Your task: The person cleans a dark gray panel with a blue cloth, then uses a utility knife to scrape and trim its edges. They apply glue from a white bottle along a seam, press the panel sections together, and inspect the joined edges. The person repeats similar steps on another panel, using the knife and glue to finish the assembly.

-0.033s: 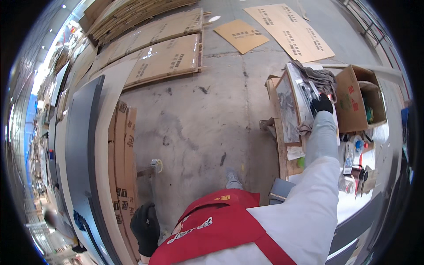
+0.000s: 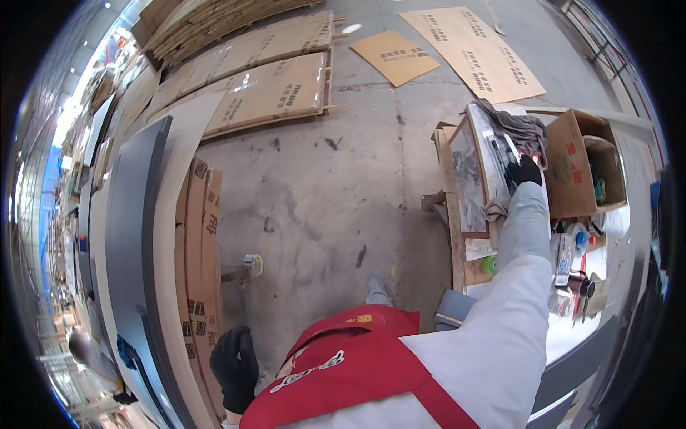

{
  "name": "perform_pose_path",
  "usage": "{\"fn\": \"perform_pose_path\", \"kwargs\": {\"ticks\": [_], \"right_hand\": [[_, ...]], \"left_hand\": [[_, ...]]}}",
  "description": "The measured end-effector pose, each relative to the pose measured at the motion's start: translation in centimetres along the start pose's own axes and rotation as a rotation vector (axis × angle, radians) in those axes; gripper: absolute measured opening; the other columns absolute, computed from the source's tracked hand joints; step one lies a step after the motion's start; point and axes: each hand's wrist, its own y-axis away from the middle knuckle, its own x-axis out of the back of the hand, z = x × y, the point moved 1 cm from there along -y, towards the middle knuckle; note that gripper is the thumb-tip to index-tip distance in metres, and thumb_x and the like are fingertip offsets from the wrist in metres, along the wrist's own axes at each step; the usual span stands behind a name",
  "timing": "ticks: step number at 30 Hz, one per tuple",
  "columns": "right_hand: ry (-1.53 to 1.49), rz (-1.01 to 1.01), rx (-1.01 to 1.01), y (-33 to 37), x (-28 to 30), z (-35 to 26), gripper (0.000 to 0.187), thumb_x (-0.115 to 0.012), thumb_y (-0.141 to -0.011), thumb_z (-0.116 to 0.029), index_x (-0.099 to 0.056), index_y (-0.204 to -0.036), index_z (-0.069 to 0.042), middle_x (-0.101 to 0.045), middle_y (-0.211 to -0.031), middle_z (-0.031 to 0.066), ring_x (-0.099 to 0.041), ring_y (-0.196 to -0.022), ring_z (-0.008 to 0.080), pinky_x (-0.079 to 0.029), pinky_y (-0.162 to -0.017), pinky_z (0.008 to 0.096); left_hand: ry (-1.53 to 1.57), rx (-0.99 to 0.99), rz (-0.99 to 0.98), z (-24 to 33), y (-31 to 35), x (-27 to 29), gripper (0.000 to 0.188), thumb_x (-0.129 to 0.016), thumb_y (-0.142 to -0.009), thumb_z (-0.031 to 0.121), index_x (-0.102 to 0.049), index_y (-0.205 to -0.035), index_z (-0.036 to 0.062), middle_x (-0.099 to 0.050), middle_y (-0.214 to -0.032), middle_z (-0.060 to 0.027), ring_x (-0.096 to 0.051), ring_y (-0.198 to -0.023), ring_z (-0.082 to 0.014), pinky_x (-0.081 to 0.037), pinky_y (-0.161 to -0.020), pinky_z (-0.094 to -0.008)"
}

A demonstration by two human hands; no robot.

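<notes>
My right hand (image 2: 527, 170), in a black glove, reaches out over the cluttered table on the right. Its fingers are curled down among several long dark and silver tools (image 2: 503, 154); what they close on is too small and covered to make out. A grey cloth (image 2: 525, 129) lies just beyond that hand, and a smaller crumpled rag (image 2: 495, 209) lies on the near side of the tools. My left hand (image 2: 236, 368), also black-gloved, hangs low beside the red apron (image 2: 343, 372). Its fingers are loosely bent and apart, with nothing visible in them.
A cardboard box (image 2: 564, 168) stands right of the tools, with bottles (image 2: 564, 257) nearer me. Long cartons (image 2: 196, 286) and a dark panel (image 2: 132, 214) line my left. Wrapped flat packs (image 2: 275, 93) lie ahead. Cardboard sheets (image 2: 475, 53) are on the floor.
My right hand has shifted slightly right and nearer to me over the tools. My left hand has stayed practically where it was.
</notes>
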Motion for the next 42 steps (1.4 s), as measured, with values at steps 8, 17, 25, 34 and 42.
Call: {"fn": "perform_pose_path", "kwargs": {"ticks": [8, 17, 25, 34, 42], "right_hand": [[0.339, -0.098, 0.233, -3.1, -1.6, -0.5, 0.048, -0.057, -0.078, -0.038, -0.059, -0.113, -0.006, -0.064, -0.105, 0.0181, -0.061, -0.097, 0.0336, -0.039, -0.099, 0.0418], [0.588, -0.006, 0.378, -0.1, -1.1, 1.3, 0.027, -0.043, -0.093, -0.027, -0.061, -0.096, -0.007, -0.062, -0.097, 0.0112, -0.057, -0.092, 0.0222, -0.041, -0.08, 0.0391], [-0.088, 0.417, 0.258, 2.6, 5.5, -9.5, 0.027, -0.047, -0.093, -0.027, -0.06, -0.104, -0.006, -0.062, -0.092, 0.0079, -0.055, -0.081, 0.0163, -0.039, -0.067, 0.0319], [-1.259, 0.321, 0.337, 22.5, 15.5, -29.8, 0.03, -0.051, -0.094, -0.028, -0.058, -0.113, -0.006, -0.062, -0.086, 0.0043, -0.054, -0.068, 0.0097, -0.037, -0.052, 0.0238], [-1.5, -0.292, 0.264, 45.5, 14.1, -42.4, 0.035, -0.052, -0.095, -0.024, -0.052, -0.126, -0.008, -0.062, -0.084, 0.0023, -0.054, -0.063, 0.0049, -0.035, -0.042, 0.0157]], "left_hand": [[-0.017, -0.075, 0.052, 0.2, 0.8, 0.0, 0.013, -0.062, -0.083, 0.011, -0.065, -0.094, 0.0048, -0.066, -0.087, -0.0142, -0.064, -0.077, -0.0313, -0.051, -0.068, -0.0374], [0.138, -0.11, 0.111, -0.1, 0.5, 1.4, 0.017, -0.066, -0.08, 0.013, -0.067, -0.095, 0.007, -0.066, -0.082, -0.0134, -0.064, -0.073, -0.0309, -0.051, -0.062, -0.0378], [0.044, 0.028, 0.319, -4.8, 3.8, 1.4, 0.02, -0.066, -0.08, 0.016, -0.066, -0.1, 0.0096, -0.067, -0.086, -0.011, -0.065, -0.074, -0.0274, -0.051, -0.063, -0.0364], [-0.354, 0.169, 0.466, -24.7, 5.1, 10.3, 0.048, -0.07, -0.077, 0.037, -0.061, -0.115, 0.0098, -0.062, -0.108, -0.0142, -0.058, -0.1, -0.0301, -0.047, -0.085, -0.0393], [-0.233, 0.219, 0.233, -34.3, 6.6, 10.9, 0.075, -0.07, -0.072, 0.049, -0.047, -0.134, 0.0117, -0.042, -0.136, -0.0235, -0.041, -0.123, -0.0391, -0.029, -0.104, -0.0477]]}}
